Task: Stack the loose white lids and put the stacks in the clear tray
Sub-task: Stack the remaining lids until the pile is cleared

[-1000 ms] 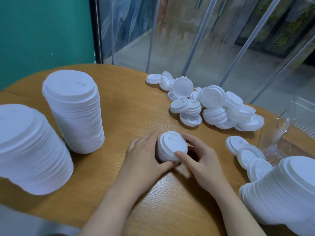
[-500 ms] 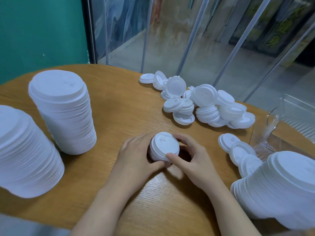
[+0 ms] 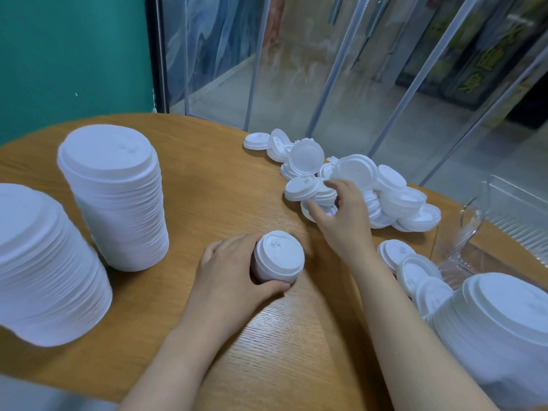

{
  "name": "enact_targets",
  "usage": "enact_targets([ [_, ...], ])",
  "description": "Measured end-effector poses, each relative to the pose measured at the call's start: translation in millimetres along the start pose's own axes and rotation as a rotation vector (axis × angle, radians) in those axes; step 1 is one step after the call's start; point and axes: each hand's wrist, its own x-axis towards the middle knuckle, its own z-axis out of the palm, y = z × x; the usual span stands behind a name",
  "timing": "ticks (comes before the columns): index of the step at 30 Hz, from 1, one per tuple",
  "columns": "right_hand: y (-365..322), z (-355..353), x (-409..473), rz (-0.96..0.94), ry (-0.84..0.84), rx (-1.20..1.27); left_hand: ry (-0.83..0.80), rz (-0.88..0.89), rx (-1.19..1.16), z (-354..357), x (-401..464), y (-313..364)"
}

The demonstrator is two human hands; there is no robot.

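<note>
Round wooden counter (image 3: 207, 185). Left hand (image 3: 234, 271), fingers curled, grips short stack of white plastic lids (image 3: 278, 258), upright at centre. Right hand (image 3: 344, 215), fingers part-open, pinches lids in loose white pile (image 3: 355, 185). Clear plastic tray (image 3: 486, 232) far right.

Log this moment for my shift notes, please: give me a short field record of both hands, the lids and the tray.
left hand: wrapped around small stack, standing on table
right hand: reaching into loose lid pile, fingers on a few nested lids; grip unclear
tall stacks: two at left, one at lower right
clear tray: right edge, no lids visible inside
stray lids: row beside the tray
</note>
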Motion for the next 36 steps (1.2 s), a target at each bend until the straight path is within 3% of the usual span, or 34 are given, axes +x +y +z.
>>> enact_targets([
  [7, -4.5, 24.1, 42.6, -0.005, -0.123, -0.28, 0.005, -0.003, -0.003, -1.7, 0.2, -3.0],
  [18, -5.5, 31.6, 54.0, 0.031, -0.126, -0.386, 0.008, -0.013, -0.014, -2.7, 0.7, -2.9],
  [21, -8.8, 29.1, 49.3, 0.026, -0.106, -0.318, 0.012, -0.016, -0.025, -2.6, 0.1, -3.1],
  [27, -28.8, 5.5, 16.7, 0.033, -0.011, 0.048, 0.016, -0.022, -0.028, -2.0, 0.4, -3.0],
  [36, -47.7, -18.0, -65.7, 0.028, -0.122, 0.327, 0.0, -0.074, -0.017, -1.0, 1.5, -0.9],
])
